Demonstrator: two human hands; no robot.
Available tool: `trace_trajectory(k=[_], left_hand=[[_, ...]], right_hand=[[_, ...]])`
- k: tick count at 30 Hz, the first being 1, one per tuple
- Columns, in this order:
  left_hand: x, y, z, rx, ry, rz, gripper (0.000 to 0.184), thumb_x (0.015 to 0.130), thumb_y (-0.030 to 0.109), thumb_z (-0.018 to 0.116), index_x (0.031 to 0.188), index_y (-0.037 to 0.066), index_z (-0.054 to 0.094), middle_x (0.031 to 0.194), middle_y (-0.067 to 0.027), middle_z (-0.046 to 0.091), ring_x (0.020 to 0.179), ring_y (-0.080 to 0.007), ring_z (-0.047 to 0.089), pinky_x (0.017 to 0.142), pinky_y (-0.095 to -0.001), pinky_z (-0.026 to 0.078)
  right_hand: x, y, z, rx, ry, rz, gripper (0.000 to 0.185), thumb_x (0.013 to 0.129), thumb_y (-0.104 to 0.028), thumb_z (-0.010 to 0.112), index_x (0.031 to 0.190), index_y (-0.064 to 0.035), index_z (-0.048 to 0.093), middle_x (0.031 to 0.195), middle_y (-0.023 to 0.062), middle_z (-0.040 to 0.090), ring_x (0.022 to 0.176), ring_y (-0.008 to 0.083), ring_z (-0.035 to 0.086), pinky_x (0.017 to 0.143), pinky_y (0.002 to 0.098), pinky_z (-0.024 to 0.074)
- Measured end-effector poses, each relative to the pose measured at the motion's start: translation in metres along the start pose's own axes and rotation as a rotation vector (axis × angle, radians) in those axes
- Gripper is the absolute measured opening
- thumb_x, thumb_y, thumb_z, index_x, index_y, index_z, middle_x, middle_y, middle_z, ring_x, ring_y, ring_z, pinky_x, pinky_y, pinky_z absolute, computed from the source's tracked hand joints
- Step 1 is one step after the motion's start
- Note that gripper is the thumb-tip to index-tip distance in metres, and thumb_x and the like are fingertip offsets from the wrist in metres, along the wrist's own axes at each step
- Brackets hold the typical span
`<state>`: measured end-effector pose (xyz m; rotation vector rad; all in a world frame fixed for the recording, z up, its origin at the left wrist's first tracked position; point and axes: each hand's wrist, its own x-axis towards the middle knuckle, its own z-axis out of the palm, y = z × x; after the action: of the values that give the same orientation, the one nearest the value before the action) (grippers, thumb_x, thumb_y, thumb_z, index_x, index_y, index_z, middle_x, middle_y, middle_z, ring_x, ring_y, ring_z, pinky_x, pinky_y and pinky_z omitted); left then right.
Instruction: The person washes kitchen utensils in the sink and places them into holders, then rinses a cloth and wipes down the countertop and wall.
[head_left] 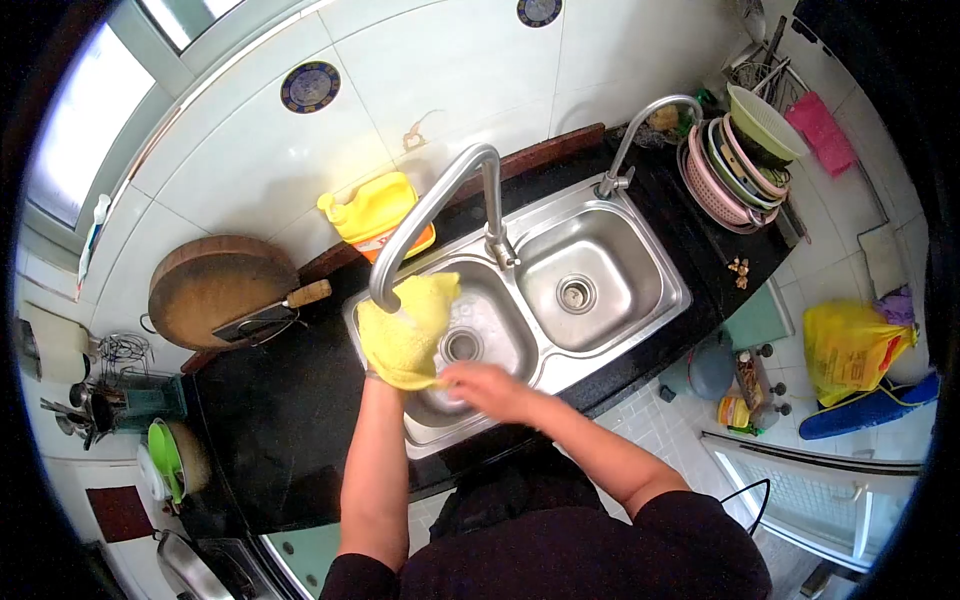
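A yellow cloth [408, 330] hangs over the left basin [505, 335] of the steel double sink, just below the outlet of the big curved tap [425, 215]. My left hand is under the cloth. Only its wrist [384, 384] shows, so the fingers are hidden. At the cloth's lower right corner, my right hand [485, 388] is closed on the edge, slightly blurred. Whether water is running cannot be made out clearly.
Behind the tap stands a yellow jug [378, 215]. A round wooden chopping board [215, 290] leans on the wall at left, a cleaver [270, 313] before it. Stacked baskets [725, 180] and a smaller tap [640, 135] are at right. A yellow bag [850, 355] hangs farther right.
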<state>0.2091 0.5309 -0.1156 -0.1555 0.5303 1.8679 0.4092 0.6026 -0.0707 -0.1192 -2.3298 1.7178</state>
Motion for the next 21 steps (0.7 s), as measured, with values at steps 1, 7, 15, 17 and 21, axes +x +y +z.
trace_trajectory(k=[1,7,15,17,21], left_hand=[[-0.002,-0.002,0.007,-0.014,0.009,0.010,0.037,0.089,0.038,0.045,0.103,0.005,0.054,0.096,-0.0086,0.060,0.087,-0.0239,0.058,0.075,-0.0381,0.046],[-0.011,-0.005,0.036,-0.044,0.035,0.045,0.037,0.088,0.037,0.046,0.105,0.006,0.054,0.099,-0.0082,0.059,0.089,-0.0236,0.057,0.076,-0.0383,0.046],[-0.031,-0.010,0.045,1.105,-0.194,0.426,0.049,0.090,0.038,0.039,0.123,0.002,0.040,0.118,-0.0153,0.050,0.105,-0.0286,0.051,0.092,-0.0396,0.041],[-0.038,-0.007,0.055,1.522,-0.233,0.548,0.048,0.089,0.036,0.042,0.123,0.002,0.039,0.120,-0.0143,0.050,0.105,-0.0277,0.051,0.093,-0.0398,0.041],[-0.047,0.008,0.038,1.892,-0.104,0.557,0.046,0.087,0.031,0.048,0.124,0.006,0.040,0.120,-0.0124,0.050,0.106,-0.0261,0.051,0.092,-0.0397,0.041]], right_hand=[[-0.002,0.007,-0.011,0.038,0.056,0.200,0.018,0.083,-0.014,0.055,0.099,-0.0057,0.056,0.093,0.0120,0.059,0.083,0.0257,0.058,0.075,0.0328,0.0452],[0.001,0.043,-0.055,0.166,0.387,0.388,0.023,0.084,-0.012,0.053,0.106,-0.0078,0.055,0.094,0.0084,0.060,0.089,0.0185,0.058,0.075,0.0284,0.0455],[0.045,0.027,-0.052,0.109,0.343,0.048,0.057,0.078,-0.014,0.061,0.131,-0.0110,0.039,0.125,0.0120,0.044,0.112,0.0223,0.045,0.092,0.0324,0.0379],[0.053,0.022,-0.047,0.139,0.250,0.098,0.072,0.071,-0.017,0.070,0.133,-0.0096,0.035,0.129,0.0130,0.042,0.118,0.0227,0.041,0.099,0.0351,0.0321],[0.074,0.019,-0.037,0.153,0.189,0.171,0.058,0.069,-0.017,0.071,0.120,-0.0056,0.046,0.118,0.0114,0.049,0.112,0.0231,0.046,0.094,0.0324,0.0363]])
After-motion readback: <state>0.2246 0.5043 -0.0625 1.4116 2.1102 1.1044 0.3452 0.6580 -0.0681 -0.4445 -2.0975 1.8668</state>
